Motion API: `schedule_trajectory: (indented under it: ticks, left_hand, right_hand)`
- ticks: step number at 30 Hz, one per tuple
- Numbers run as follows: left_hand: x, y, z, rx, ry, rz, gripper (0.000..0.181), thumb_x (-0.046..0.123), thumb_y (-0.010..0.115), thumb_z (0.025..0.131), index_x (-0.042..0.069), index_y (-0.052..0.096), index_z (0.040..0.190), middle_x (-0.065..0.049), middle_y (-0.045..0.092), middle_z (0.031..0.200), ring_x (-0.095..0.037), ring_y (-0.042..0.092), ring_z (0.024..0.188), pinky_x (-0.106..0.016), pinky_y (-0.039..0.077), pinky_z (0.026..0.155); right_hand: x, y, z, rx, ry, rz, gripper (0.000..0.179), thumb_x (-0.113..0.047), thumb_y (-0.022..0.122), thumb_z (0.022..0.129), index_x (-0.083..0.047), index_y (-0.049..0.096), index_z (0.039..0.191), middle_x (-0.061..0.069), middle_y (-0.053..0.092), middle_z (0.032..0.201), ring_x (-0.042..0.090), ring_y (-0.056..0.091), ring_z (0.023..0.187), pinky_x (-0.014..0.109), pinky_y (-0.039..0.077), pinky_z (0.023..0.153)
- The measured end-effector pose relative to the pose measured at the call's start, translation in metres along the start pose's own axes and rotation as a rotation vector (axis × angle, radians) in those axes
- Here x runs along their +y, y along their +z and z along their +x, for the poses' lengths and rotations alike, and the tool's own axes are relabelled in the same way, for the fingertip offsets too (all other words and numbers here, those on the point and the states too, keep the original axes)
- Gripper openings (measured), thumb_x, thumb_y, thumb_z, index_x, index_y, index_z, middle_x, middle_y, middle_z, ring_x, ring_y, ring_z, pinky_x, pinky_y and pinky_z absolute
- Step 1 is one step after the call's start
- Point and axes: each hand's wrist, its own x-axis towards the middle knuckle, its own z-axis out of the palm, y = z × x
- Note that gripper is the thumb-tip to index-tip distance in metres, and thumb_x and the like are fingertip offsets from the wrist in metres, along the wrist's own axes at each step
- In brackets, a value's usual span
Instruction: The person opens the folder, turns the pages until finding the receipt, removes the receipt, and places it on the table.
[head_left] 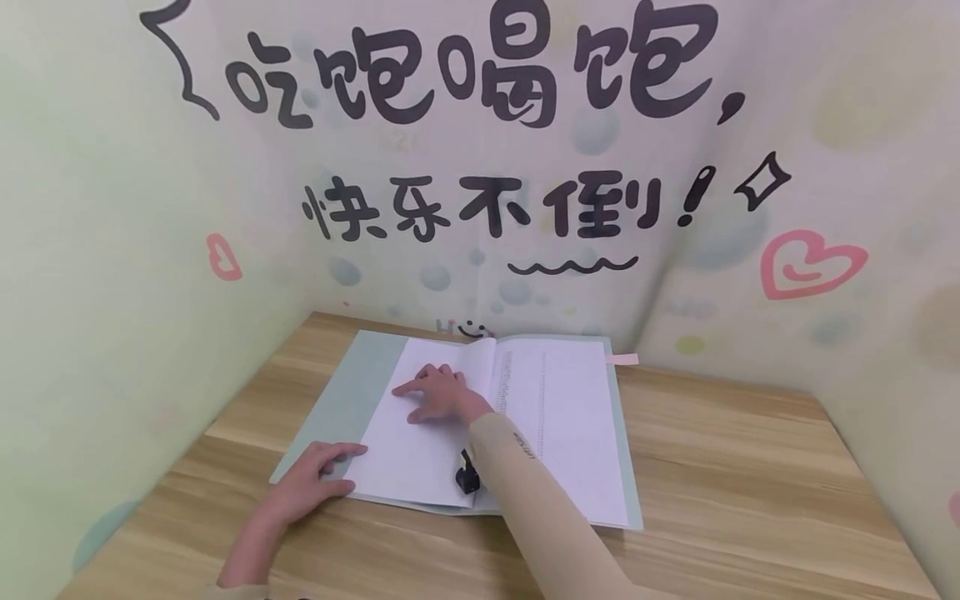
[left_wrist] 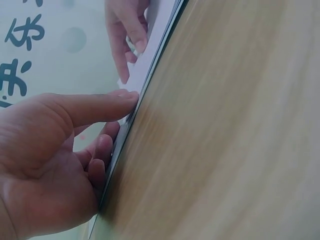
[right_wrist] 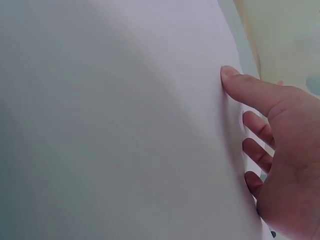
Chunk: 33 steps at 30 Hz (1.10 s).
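An open booklet with white pages (head_left: pixel 581 442) and a pale blue-green cover (head_left: pixel 337 396) lies on the wooden table. My right hand (head_left: pixel 438 396) rests on the left page, fingers spread and pointing left. In the right wrist view, the thumb and fingertips of that hand (right_wrist: pixel 292 150) touch the white page (right_wrist: pixel 150 120). My left hand (head_left: pixel 303 483) lies at the booklet's lower left corner, its thumb by the bottom edge and its fingers over the cover. The left wrist view shows the thumb of this hand (left_wrist: pixel 55 130) against the page edge.
A pink tab (head_left: pixel 622 360) sticks out of the booklet's right side. Rows of small print run beside the fold on the right page. A small black device (head_left: pixel 467 477) sits by the right sleeve. Behind the table (head_left: pixel 735 475) stands a wall (head_left: pixel 465 150) with large black lettering.
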Motion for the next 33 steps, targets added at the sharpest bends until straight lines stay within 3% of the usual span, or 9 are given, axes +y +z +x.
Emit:
schedule_trajectory:
  ticks: [10, 20, 27, 33]
  left_hand:
    - [-0.002, 0.001, -0.002, -0.01, -0.003, -0.008, 0.047, 0.014, 0.076, 0.08, 0.014, 0.065, 0.126, -0.015, 0.054, 0.119, -0.022, 0.045, 0.098, -0.031, 0.04, 0.082]
    - [-0.003, -0.001, 0.001, -0.041, 0.04, 0.004, 0.048, 0.02, 0.079, 0.079, 0.014, 0.065, 0.125, -0.012, 0.051, 0.112, -0.021, 0.04, 0.093, -0.026, 0.036, 0.075]
    - [0.001, 0.001, 0.003, -0.029, 0.057, -0.005, 0.044, 0.02, 0.077, 0.082, 0.012, 0.065, 0.124, -0.012, 0.051, 0.108, -0.019, 0.038, 0.089, -0.025, 0.034, 0.073]
    - [0.001, 0.002, 0.001, -0.013, 0.047, -0.012, 0.042, 0.016, 0.076, 0.081, 0.01, 0.065, 0.121, -0.012, 0.051, 0.106, -0.018, 0.038, 0.086, -0.024, 0.034, 0.071]
  right_hand:
    - [-0.005, -0.004, -0.01, -0.012, 0.012, 0.049, 0.051, -0.041, 0.072, 0.088, -0.046, 0.056, 0.135, 0.001, 0.047, 0.143, 0.023, 0.04, 0.123, 0.042, 0.032, 0.104]
    - [-0.007, -0.007, -0.021, 0.012, 0.032, 0.082, 0.05, -0.037, 0.072, 0.088, -0.043, 0.057, 0.135, 0.003, 0.048, 0.141, 0.024, 0.041, 0.121, 0.044, 0.032, 0.103]
    - [-0.008, -0.009, -0.021, 0.023, 0.036, 0.012, 0.049, -0.038, 0.071, 0.089, -0.042, 0.057, 0.136, 0.001, 0.05, 0.141, 0.022, 0.042, 0.123, 0.041, 0.034, 0.103]
    - [-0.009, -0.013, -0.022, 0.051, -0.018, -0.028, 0.046, -0.034, 0.071, 0.09, -0.033, 0.061, 0.134, 0.0, 0.059, 0.134, 0.019, 0.051, 0.121, 0.038, 0.042, 0.104]
